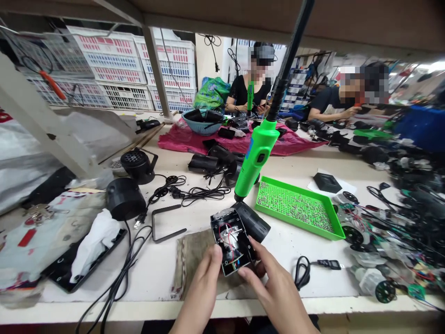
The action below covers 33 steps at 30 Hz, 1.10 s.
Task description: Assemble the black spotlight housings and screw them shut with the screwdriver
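Note:
Between my two hands is an open black housing (231, 241) with red wires and a bright silvery part inside. My left hand (205, 273) grips its left side, the thumb on the near left edge. My right hand (267, 278) closes on its right side and lower corner. Under it lies a folded brown cloth (189, 260). Just behind the housing, a black cylindrical cover (253, 221) rests on the table. A green electric screwdriver (255, 160) hangs over these parts, tip down, touched by neither hand.
A green tray (295, 208) of small screws sits right of the screwdriver. Cables (125, 264), a black bracket (167, 222) and round black housings (125, 197) lie left. Circuit parts (368, 260) crowd the right. Two people work across the table, beyond a pink sheet (174, 139).

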{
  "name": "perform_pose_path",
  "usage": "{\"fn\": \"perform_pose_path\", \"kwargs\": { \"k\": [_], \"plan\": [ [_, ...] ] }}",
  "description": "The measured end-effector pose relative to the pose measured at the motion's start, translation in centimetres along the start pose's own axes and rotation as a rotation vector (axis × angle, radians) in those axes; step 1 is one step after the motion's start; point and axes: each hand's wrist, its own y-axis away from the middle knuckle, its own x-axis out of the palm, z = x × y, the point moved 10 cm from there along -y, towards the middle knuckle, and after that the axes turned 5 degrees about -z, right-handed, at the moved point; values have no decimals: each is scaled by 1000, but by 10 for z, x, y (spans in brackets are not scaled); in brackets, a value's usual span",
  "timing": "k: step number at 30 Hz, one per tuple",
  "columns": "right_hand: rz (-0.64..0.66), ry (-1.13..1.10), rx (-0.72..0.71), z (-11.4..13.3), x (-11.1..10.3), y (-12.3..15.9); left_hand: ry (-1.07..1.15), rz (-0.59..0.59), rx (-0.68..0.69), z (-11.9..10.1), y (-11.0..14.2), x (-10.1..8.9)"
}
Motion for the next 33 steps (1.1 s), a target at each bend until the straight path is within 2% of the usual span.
{"fn": "perform_pose_path", "kwargs": {
  "k": [3, 7, 8, 10, 12, 13, 15, 18, 22, 25, 30, 33],
  "plan": [
    [32, -4, 22, -5, 8, 2, -375, -106, 215, -33, 5, -10],
    [40, 70, 14, -4, 10, 6, -1201, -156, 502, -76, 31, 11],
    [46, 96, -17, 0, 8, 7, -1355, -125, 607, -82, 40, 22],
    [41, 141, -101, 10, 2, 10, -1527, 16, 899, -83, 61, 49],
    [22, 170, -169, 18, -7, 13, -1622, 151, 1154, -71, 77, 70],
    [8, 176, -192, 21, -11, 14, -1673, 179, 1224, -63, 79, 74],
    [-10, 187, -227, 25, -17, 16, -1774, 151, 1254, -52, 72, 75],
    [-27, 223, -286, 32, -17, 15, -1837, 107, 1210, -45, 59, 69],
    [-46, 285, -309, 39, -15, 10, -1785, 134, 1223, -43, 59, 61],
    [-7, 289, -294, 42, -16, 4, -1708, 132, 1242, -42, 62, 57],
    [59, 335, -319, 42, -15, -24, -1688, 133, 1120, -36, 54, 57],
    [128, 409, -385, 43, -2, -49, -1701, 167, 1034, -34, 48, 57]
  ]
}}
